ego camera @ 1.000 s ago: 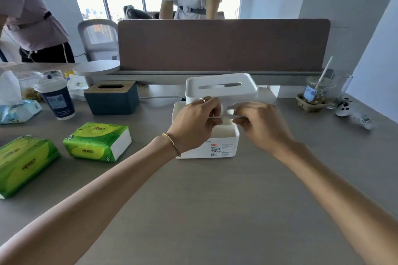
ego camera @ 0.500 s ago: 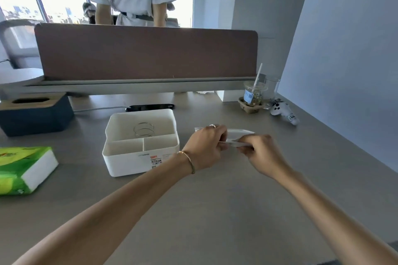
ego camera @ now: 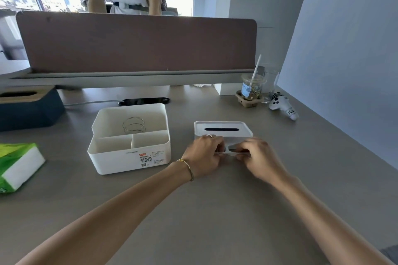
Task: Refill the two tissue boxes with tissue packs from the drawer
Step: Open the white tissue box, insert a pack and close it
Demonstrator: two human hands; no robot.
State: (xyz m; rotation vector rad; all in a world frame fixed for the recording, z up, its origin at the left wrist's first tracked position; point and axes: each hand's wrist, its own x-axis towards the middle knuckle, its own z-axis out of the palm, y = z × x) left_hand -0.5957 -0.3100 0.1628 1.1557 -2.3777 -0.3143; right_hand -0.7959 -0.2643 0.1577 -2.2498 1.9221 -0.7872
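The white tissue box base (ego camera: 129, 157) stands open on the desk, a metal spring (ego camera: 134, 125) in its rear compartment and two small front compartments showing nothing inside. Its white lid (ego camera: 224, 129), with a dark slot on top, rests on the desk to the right of the base. My left hand (ego camera: 203, 155) and my right hand (ego camera: 258, 157) both grip the lid's near edge. A green tissue pack (ego camera: 16, 164) lies at the left edge. A dark blue tissue box with a wooden top (ego camera: 28, 105) sits at the far left.
A brown divider panel (ego camera: 137, 43) runs along the desk's back, with a person standing behind it. A drink cup with a straw (ego camera: 251, 89), a glass (ego camera: 271, 82) and a white controller (ego camera: 283, 106) sit at the back right. A black cable port (ego camera: 144, 101) lies behind the base.
Both hands lifted the lid off the white base, carried it to the right and set it on the desk. The view swung right, so the left-hand items left the frame.
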